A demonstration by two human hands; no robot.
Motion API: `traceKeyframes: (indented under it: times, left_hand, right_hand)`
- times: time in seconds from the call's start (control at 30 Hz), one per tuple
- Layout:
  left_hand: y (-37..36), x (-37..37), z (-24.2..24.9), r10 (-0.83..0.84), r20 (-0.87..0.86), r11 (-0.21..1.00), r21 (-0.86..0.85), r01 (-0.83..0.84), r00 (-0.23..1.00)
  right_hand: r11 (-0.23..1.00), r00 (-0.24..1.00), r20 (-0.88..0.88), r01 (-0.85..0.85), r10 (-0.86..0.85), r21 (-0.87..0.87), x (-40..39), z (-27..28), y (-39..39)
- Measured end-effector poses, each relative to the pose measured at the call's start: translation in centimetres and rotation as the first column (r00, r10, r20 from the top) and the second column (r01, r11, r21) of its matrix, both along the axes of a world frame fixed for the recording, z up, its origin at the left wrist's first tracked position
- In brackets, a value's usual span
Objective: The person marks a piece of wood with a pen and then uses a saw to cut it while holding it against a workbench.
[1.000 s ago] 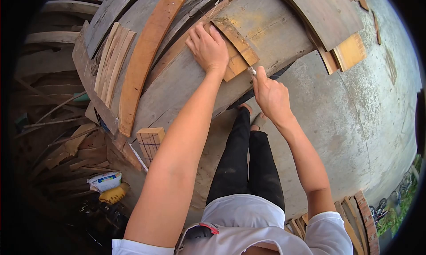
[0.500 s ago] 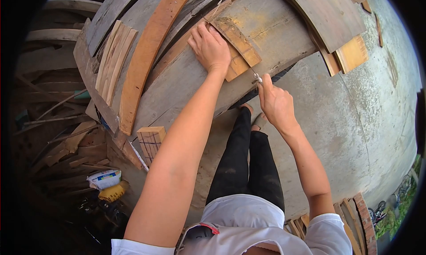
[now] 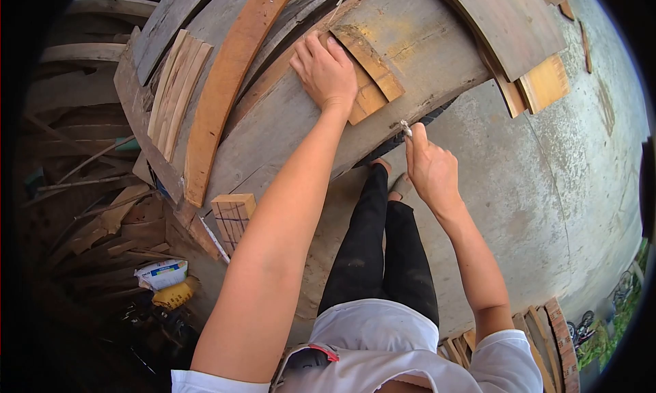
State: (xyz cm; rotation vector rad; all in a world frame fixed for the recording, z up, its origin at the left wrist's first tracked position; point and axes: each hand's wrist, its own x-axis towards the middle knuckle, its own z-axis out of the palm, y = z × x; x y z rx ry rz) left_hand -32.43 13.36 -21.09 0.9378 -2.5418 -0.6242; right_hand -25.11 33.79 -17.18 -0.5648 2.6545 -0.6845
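Observation:
My left hand (image 3: pixel 326 72) lies over the left side of a small orange-brown wooden block (image 3: pixel 369 102) on the workbench, fingers bent around it and thumb near its top edge. A thin dark line crosses the block's face. Against the block's right side lies a narrow wooden strip (image 3: pixel 369 61), darker and dirty at its upper end. My right hand (image 3: pixel 432 164) is closed on a whitish knotted string end (image 3: pixel 406 128), just off the bench's near edge and below the block. The rest of that string is hidden or too thin to see.
A long curved board (image 3: pixel 229 85) and several pale slats (image 3: pixel 179 96) lie on the grey wooden workbench (image 3: pixel 270 150) to the left. Stacked curved boards (image 3: pixel 502 24) overhang its right end. A marked wood block (image 3: pixel 233 215) is at the lower left, near scrap wood and a sack (image 3: pixel 162 275).
My right hand has moved slightly right and down with the string end. The thin line that stretched from it along the strip no longer shows. My left hand has barely shifted.

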Motion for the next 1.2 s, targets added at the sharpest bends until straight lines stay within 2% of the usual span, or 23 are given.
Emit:
traceKeyframes:
  times: [0.13,0.23,0.3,0.4,0.5,0.63,0.7,0.87,1.03,1.07,1.13,1.2]
  left_hand:
    - [-0.1,0.0,0.0,-0.006,-0.012,0.999,-0.042,0.005,1.0]
    - [0.1,0.0,0.2,-0.003,-0.009,1.0,0.006,0.003,1.0]
    - [0.1,0.0,0.2,0.002,0.002,1.0,0.01,-0.002,1.0]
    - [0.0,0.0,0.0,-0.004,0.009,1.0,-0.008,0.004,1.0]
    - [0.0,0.1,0.2,-0.01,0.005,1.0,0.01,0.01,1.0]
    - [0.1,0.0,0.1,-0.004,-0.002,1.0,0.01,0.004,1.0]
    - [0.0,0.1,-0.1,-0.012,-0.024,1.0,-0.023,0.011,1.0]
    - [0.0,0.0,0.0,-0.01,0.006,1.0,-0.006,0.01,1.0]
    - [0.0,0.1,0.1,-0.013,-0.011,1.0,0.011,0.013,1.0]
    - [0.0,0.1,0.1,-0.007,-0.01,1.0,0.015,0.007,1.0]
    - [0.1,0.1,0.0,-0.005,-0.009,1.0,0.016,0.005,1.0]
    - [0.0,0.1,-0.1,0.004,0.0,0.999,-0.04,-0.004,1.0]
  right_hand:
    - [1.0,0.999,-0.032,-0.006,0.006,-0.005,0.1,-0.2,0.2]
    - [1.0,1.0,-0.021,-0.004,0.004,0.002,-1.8,-0.1,-2.2]
    - [0.998,0.998,-0.067,0.0,-0.004,-0.057,-2.5,-0.5,-3.1]
    - [1.0,0.997,-0.071,-0.013,0.012,-0.019,-1.3,-0.2,-1.3]
    - [1.0,1.0,-0.007,-0.005,0.005,-0.027,0.6,-0.2,1.0]
    - [1.0,1.0,0.011,0.013,-0.013,0.004,-0.8,-0.5,-1.2]
    - [0.999,0.995,-0.1,-0.003,0.0,-0.036,-2.1,-0.9,-3.1]
    - [1.0,0.996,-0.086,-0.005,0.005,0.001,-0.4,-0.3,-0.9]
    - [0.999,0.999,0.043,0.027,-0.026,-0.03,0.2,-0.2,-0.5]
    - [0.999,0.999,0.039,0.027,-0.026,-0.026,-0.5,-0.4,-1.2]
    - [1.0,0.995,-0.101,0.011,-0.012,-0.011,-1.6,-0.8,-2.7]
    - [1.0,0.995,-0.094,0.017,-0.018,-0.009,-1.4,-0.7,-2.6]
